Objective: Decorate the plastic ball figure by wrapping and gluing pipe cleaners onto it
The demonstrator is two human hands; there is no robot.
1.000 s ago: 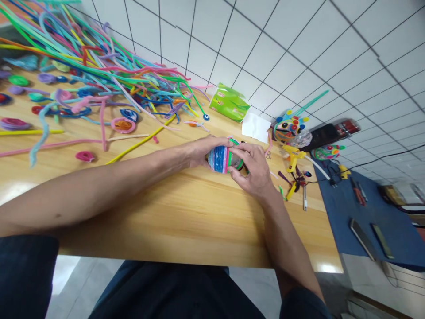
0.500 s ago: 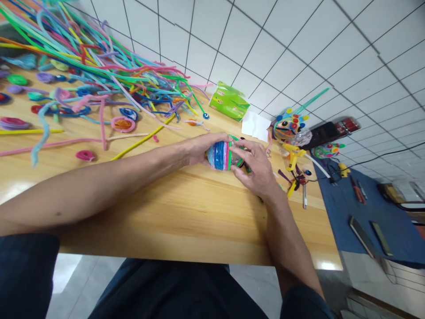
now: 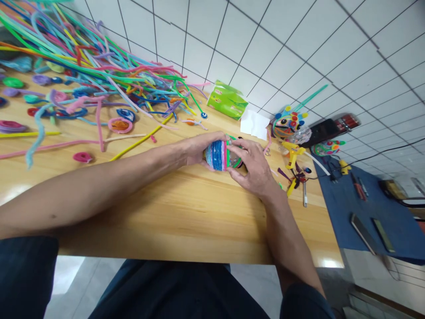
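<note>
"Gripping what, with your left hand (image 3: 199,149)?"

"The striped piece (image 3: 217,155). My thumb lies along its far side and my palm backs its left end; the other fingers are mostly hidden."

"And your right hand (image 3: 254,170)?"

"Closed over the other end, thumb at the near edge by the pink and green bands, fingertips towards the far side."

"Where is the piece, then?"

"Between my hands, over the middle of the table (image 3: 172,212), blue bands showing. Whether it touches the wood, I cannot tell."

"What lies beyond?"

"A green pack (image 3: 227,102), with white paper (image 3: 255,124) just beside it. Off to the right, a yellow glue gun (image 3: 293,153) near a decorated figure (image 3: 287,124)."

"And to the left?"

"A big tangle of fuzzy stems (image 3: 133,71), a yellow stem (image 3: 141,141) lying slantwise, and a pink loop (image 3: 82,157) apart from the rest."
</note>
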